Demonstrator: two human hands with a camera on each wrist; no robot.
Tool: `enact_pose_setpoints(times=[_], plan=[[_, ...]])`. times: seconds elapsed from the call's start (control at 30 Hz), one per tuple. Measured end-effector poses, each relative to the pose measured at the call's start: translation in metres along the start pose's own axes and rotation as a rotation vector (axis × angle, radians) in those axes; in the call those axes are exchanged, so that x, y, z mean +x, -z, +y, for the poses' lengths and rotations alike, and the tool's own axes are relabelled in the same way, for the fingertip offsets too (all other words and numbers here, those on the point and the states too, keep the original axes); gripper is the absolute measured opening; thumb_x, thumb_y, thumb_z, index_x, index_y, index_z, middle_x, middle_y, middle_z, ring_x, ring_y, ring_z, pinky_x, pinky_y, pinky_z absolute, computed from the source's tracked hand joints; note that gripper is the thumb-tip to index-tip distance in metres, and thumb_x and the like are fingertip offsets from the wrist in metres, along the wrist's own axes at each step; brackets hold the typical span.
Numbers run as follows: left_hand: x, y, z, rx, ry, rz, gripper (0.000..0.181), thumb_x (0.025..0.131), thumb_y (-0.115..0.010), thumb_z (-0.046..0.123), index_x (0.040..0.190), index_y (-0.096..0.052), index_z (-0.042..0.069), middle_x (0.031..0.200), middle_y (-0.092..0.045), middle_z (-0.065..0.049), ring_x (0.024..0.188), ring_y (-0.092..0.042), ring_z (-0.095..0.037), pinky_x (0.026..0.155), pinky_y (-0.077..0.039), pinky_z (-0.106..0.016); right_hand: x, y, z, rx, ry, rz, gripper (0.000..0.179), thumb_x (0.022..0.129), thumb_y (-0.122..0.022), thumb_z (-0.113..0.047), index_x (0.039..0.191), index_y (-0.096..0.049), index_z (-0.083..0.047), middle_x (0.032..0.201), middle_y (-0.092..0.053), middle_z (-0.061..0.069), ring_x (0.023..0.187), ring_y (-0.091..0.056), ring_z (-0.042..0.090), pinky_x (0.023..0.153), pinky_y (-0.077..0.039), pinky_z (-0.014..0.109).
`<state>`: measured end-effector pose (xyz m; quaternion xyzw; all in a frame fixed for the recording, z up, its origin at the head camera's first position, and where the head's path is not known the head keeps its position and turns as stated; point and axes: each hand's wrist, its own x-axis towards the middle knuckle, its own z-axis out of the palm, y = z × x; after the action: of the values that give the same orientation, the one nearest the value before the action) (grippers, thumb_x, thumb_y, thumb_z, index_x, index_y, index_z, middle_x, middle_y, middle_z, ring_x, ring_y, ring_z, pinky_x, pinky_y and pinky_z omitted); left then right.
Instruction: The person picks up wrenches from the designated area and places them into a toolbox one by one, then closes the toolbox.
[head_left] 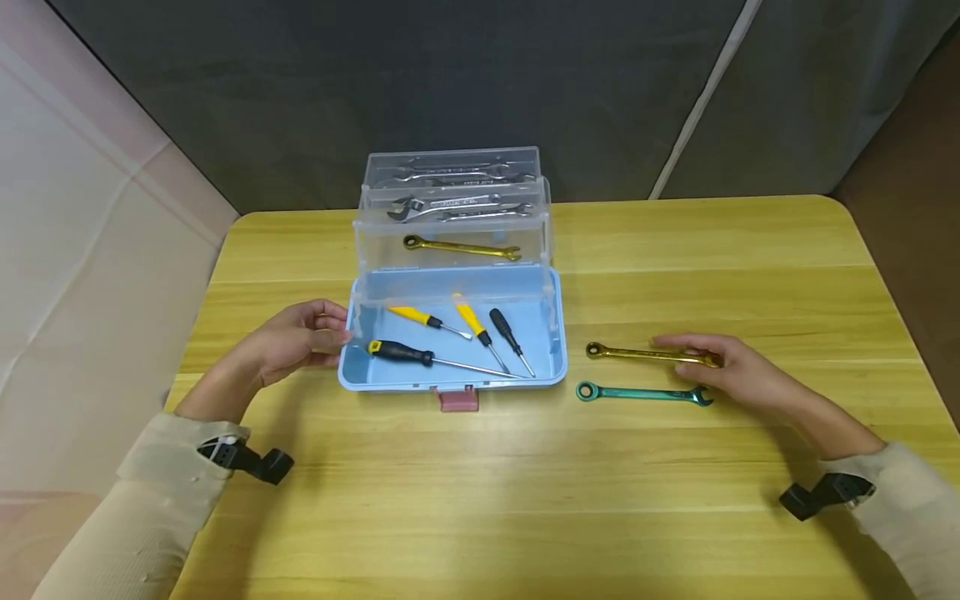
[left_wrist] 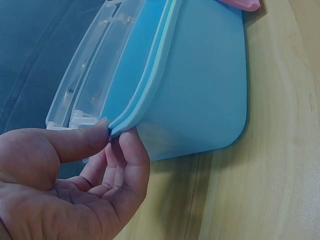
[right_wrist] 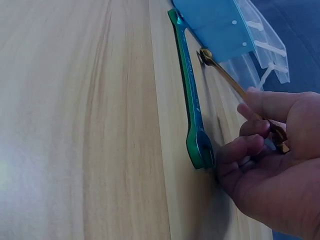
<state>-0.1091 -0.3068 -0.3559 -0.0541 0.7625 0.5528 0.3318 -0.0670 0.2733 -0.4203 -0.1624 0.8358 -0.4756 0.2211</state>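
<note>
My left hand [head_left: 303, 337] pinches the left rim of a light blue toolbox [left_wrist: 200, 85] between thumb and fingers. To the right of the box, my right hand [head_left: 731, 367] holds a gold ratchet wrench [head_left: 637, 354] by its open end. In the right wrist view the wrench slants away from the thumb and fingers toward the box. A green ratchet wrench [head_left: 645, 393] lies on the table just in front of the gold one, close to the right hand's fingers.
Inside the box lie several screwdrivers [head_left: 405, 352]. Its clear tiered trays [head_left: 360, 204] stand raised at the back, holding silver wrenches [head_left: 480, 171] and another gold wrench [head_left: 461, 247]. A pink latch [head_left: 457, 401] hangs at the front. A dark curtain [head_left: 450, 83] is behind the wooden table [head_left: 465, 517].
</note>
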Motion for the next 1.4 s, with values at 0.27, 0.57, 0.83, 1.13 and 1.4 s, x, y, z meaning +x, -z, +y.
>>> enact_pose_setpoints(times=[0.27,0.57,0.83,1.13,1.4], plan=[[0.001,0.000,0.000,-0.005,-0.005,-0.002,0.033,0.102,-0.056,0.001,0.130,-0.039,-0.004,0.107,-0.055,-0.003,0.088,-0.062,-0.011,0.078,-0.059,-0.027,0.002,-0.001,-0.003,0.009,-0.049,0.022,0.035,0.107,-0.054,-0.016,0.139,-0.061,-0.004,0.145,-0.054,0.019,0.123,-0.044,-0.006,0.094,-0.041,0.009],[0.000,0.000,0.001,-0.006,0.005,-0.001,0.033,0.102,-0.056,0.000,0.130,-0.039,-0.004,0.107,-0.055,-0.003,0.087,-0.062,-0.011,0.078,-0.059,-0.026,0.004,-0.006,0.004,0.019,0.021,0.072,0.032,0.107,-0.053,-0.010,0.136,-0.063,-0.001,0.141,-0.057,0.021,0.115,-0.049,-0.006,0.084,-0.045,0.013],[0.000,-0.001,0.001,-0.013,0.005,-0.001,0.033,0.102,-0.057,0.001,0.129,-0.039,-0.003,0.107,-0.055,-0.003,0.088,-0.062,-0.011,0.078,-0.059,-0.027,0.005,-0.001,-0.003,0.059,0.026,0.100,0.033,0.107,-0.053,-0.010,0.137,-0.062,-0.002,0.115,-0.061,0.007,0.071,-0.051,0.010,0.061,-0.045,0.026],[-0.001,0.000,-0.001,-0.010,0.004,-0.008,0.033,0.102,-0.057,0.001,0.130,-0.039,-0.004,0.107,-0.056,-0.003,0.087,-0.062,-0.012,0.078,-0.059,-0.027,0.009,0.012,-0.022,0.041,0.058,0.115,0.032,0.106,-0.053,-0.005,0.136,-0.062,-0.002,0.081,-0.048,0.008,0.064,-0.042,0.024,0.055,-0.039,0.034],[0.000,0.000,0.000,-0.005,0.010,0.001,0.033,0.102,-0.057,0.001,0.130,-0.039,-0.004,0.107,-0.055,-0.003,0.086,-0.062,-0.012,0.078,-0.059,-0.027,0.017,0.021,-0.041,0.024,0.060,0.129,0.033,0.107,-0.051,-0.008,0.138,-0.062,-0.006,0.083,-0.047,0.009,0.068,-0.041,0.026,0.057,-0.038,0.036]])
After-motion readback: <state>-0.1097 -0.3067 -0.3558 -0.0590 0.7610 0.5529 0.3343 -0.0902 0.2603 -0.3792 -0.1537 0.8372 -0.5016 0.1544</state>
